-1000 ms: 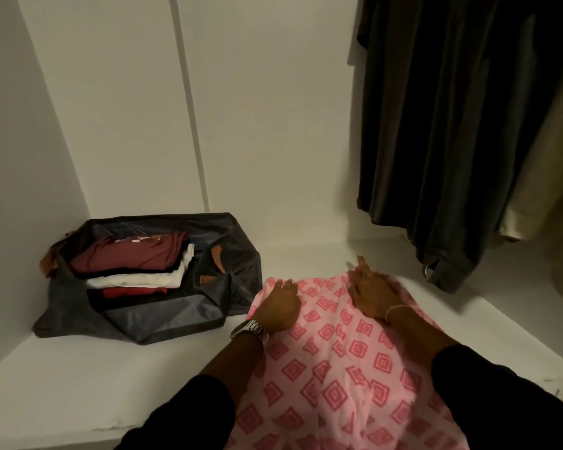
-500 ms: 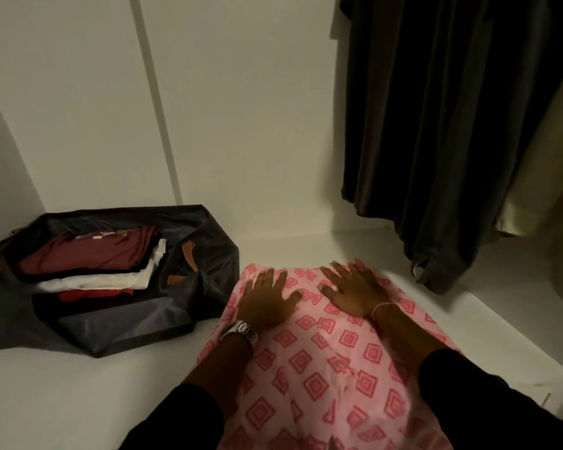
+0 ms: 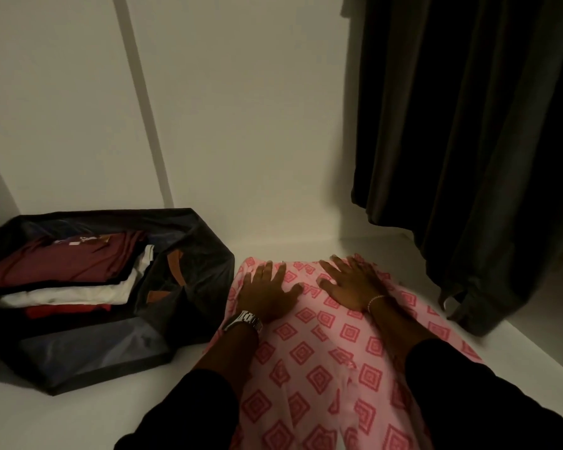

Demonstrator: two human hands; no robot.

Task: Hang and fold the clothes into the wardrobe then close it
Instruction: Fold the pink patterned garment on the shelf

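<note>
Nearest the camera, two black sleeves (image 3: 189, 414) reach forward over a pink garment with a red diamond print (image 3: 322, 358), which lies spread on the white wardrobe shelf (image 3: 78, 417) and runs off the bottom edge, so its full length is cut off. The left hand (image 3: 267, 293), a metal watch (image 3: 244, 320) on its wrist, lies flat on the cloth with fingers straight and spread, gripping nothing. The right hand (image 3: 348, 284), with a thin bracelet (image 3: 376, 300) at the wrist, presses down the same way just beside it, palm on the fabric near its far edge. To the left, just beside the garment, sits an open dark bag (image 3: 182, 287) holding folded clothes: a maroon piece (image 3: 62, 264) on top, a white one (image 3: 72, 295) under it and a red one (image 3: 62, 310) below; whether bag and garment touch is hard to tell. Further back on the right, dark hanging clothes (image 3: 462, 141) drop almost to the shelf, their tops cut off by the frame, and the dim light blurs their folds. Behind everything stands the plain white back panel (image 3: 241, 125) with one vertical seam.
</note>
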